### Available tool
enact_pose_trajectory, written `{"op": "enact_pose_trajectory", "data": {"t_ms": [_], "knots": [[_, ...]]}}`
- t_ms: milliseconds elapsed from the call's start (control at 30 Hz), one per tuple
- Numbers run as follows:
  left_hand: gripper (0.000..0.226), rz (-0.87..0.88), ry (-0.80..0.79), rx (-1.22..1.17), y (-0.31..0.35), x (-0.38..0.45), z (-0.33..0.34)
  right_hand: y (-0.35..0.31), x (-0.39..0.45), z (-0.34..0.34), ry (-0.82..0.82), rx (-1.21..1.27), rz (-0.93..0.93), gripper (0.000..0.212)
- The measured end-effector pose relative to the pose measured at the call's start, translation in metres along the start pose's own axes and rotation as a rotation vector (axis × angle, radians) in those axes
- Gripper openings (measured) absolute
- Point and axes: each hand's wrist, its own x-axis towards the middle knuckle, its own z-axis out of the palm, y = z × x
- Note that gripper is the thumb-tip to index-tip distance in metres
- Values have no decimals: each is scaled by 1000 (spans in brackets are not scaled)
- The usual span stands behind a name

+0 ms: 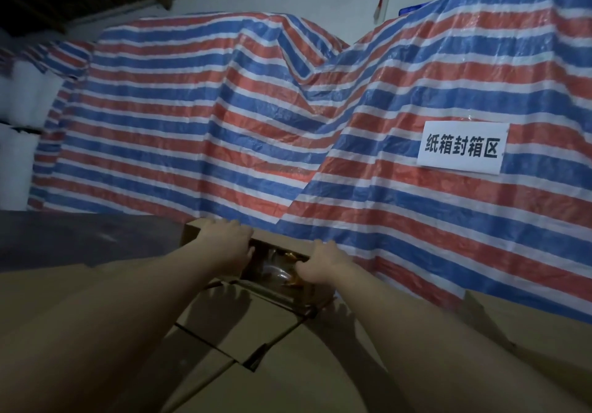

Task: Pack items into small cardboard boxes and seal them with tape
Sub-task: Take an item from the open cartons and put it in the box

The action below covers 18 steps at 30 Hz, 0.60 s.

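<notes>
At lower centre of the frame, a person's left hand (pixel 229 244) and right hand (pixel 322 266) work a small box (pixel 282 246) on a cardboard-covered worktop (pixel 48 300), before a striped tarp (pixel 224 108) with a paper sign (pixel 462 148). The left grip curls over the box's far-left top edge; the right grip pinches the near-right rim. The box is still partly open, something shiny and clear showing in the gap. Its long axis seems to run from upper left to lower right, opening upward. Uneven pressure could skew or crush the flaps, or trap the contents, and in this dim light misalignment could go unnoticed.
</notes>
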Motion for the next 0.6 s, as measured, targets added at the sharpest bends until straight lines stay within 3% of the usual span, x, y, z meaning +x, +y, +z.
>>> {"op": "enact_pose_trajectory", "data": {"t_ms": [167,267,367,433,600], "knots": [[38,37,-37,65,-2,2,17,-3,6,14,190,-123,9,21],[29,30,-61,2,-3,-3,14,-5,3,11,213,-188,-39,16],[20,-12,-43,-68,1,-8,1,-1,-3,-4,215,-59,-39,8],[25,-61,-10,-86,2,-12,-11,1,-10,-23,195,15,-46,3],[36,-182,42,-568,8,-29,-54,-1,-45,-78,163,133,-51,4]]}}
